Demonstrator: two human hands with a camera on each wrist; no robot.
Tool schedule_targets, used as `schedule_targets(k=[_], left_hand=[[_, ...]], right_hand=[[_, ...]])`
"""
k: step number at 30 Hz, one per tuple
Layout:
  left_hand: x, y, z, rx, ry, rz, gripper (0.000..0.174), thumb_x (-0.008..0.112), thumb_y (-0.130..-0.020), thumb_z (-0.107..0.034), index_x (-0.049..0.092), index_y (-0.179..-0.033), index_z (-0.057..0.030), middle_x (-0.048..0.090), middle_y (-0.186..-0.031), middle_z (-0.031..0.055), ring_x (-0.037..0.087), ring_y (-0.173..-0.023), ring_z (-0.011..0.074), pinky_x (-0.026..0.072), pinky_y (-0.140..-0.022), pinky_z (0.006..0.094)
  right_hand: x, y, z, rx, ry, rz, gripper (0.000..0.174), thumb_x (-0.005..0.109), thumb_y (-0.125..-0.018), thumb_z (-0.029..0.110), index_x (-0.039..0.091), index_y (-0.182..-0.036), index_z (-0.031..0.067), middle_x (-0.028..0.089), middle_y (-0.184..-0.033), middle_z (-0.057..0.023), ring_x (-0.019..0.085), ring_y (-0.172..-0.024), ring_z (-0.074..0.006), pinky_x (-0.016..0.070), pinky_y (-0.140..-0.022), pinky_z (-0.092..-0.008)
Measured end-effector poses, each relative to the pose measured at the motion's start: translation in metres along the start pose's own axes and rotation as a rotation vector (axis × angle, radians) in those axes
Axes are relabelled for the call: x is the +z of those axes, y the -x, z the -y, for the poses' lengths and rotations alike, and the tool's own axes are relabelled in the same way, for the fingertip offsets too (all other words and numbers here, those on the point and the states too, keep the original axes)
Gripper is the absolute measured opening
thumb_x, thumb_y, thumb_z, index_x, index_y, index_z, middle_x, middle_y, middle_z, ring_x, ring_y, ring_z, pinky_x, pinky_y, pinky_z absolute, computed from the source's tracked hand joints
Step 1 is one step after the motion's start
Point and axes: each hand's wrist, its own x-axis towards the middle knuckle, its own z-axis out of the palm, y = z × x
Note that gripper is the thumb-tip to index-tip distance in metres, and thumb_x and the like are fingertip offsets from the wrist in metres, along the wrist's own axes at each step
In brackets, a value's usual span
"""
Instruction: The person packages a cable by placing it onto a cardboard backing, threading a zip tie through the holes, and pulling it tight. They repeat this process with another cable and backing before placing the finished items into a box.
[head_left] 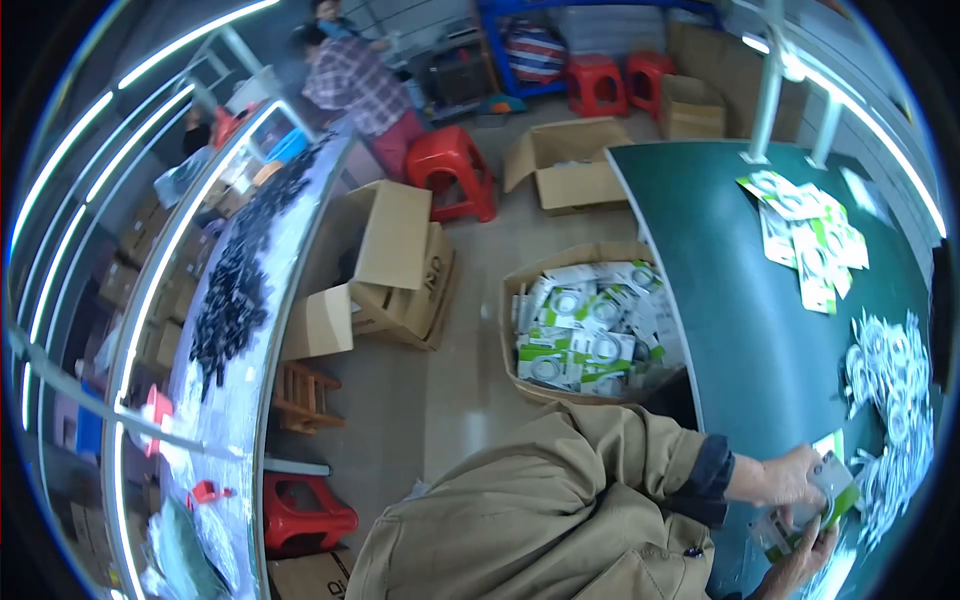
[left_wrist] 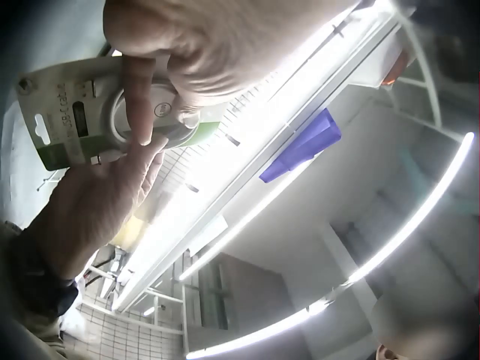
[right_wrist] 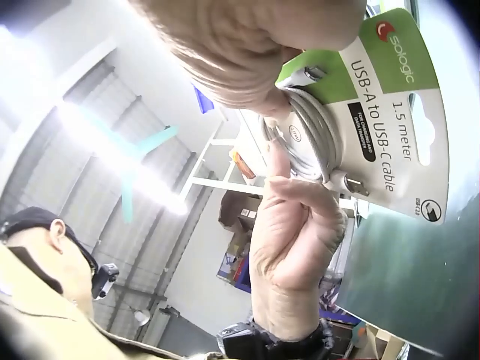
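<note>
Both hands hold a carded USB-A to USB-C cable pack (right_wrist: 401, 142) above the green table (head_left: 720, 330). The card is white and green, and a coiled light-grey cable (right_wrist: 324, 142) lies on its face. My left hand (head_left: 785, 478) grips the pack from the upper side in the head view. From the lower side, my right hand (head_left: 805, 562) holds it. In both wrist views the fingers of the two hands meet at the coil. Part of the card is hidden behind the near hand in the right wrist view.
Beside the hands lies a heap of loose grey cables (head_left: 890, 390). Carded packs (head_left: 812, 235) are piled farther along the table. A carton (head_left: 515, 375) of similar packs stands at the table's edge. Across the aisle, another table holds black pieces (head_left: 235, 290); a person (head_left: 360, 85) is beyond.
</note>
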Motion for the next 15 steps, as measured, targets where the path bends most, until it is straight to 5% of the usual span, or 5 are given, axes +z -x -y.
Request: schedule_targets(k=[6,9,15], left_hand=[[0.006,-0.023,-0.023,0.066,-0.231,0.237,0.032,0.072,-0.098,-0.016,0.069,-0.123,0.0053,0.076,-0.098,0.0105,0.075,-0.066,0.0168,0.0635,-0.057,0.0315],[0.019,-0.035,-0.03,0.001,-0.277,0.37,0.033,0.072,-0.102,-0.015,0.068,-0.125,0.0075,0.076,-0.106,0.012,0.077,-0.074,0.0177,0.0616,-0.058,0.0284],[0.049,-0.077,-0.021,-0.067,-0.298,0.502,0.032,0.069,-0.103,-0.007,0.062,-0.13,0.009,0.076,-0.113,0.0155,0.075,-0.088,0.0165,0.0641,-0.062,0.0256]], right_hand=[[0.006,0.01,0.027,-0.167,0.022,-0.182,0.043,0.067,-0.103,0.012,0.061,-0.141,-0.0058,0.069,-0.129,-0.0146,0.065,-0.111,-0.0196,0.0515,-0.097,-0.0355],[-0.001,0.017,0.05,-0.181,0.029,-0.259,0.031,0.072,-0.1,0.011,0.067,-0.125,-0.006,0.073,-0.108,-0.0087,0.07,-0.096,-0.014,0.0558,-0.084,-0.0301],[-0.037,0.007,0.044,-0.174,-0.319,-0.264,0.027,0.078,-0.098,0.008,0.068,-0.12,-0.0053,0.075,-0.105,-0.0077,0.07,-0.092,-0.0096,0.058,-0.08,-0.0263]])
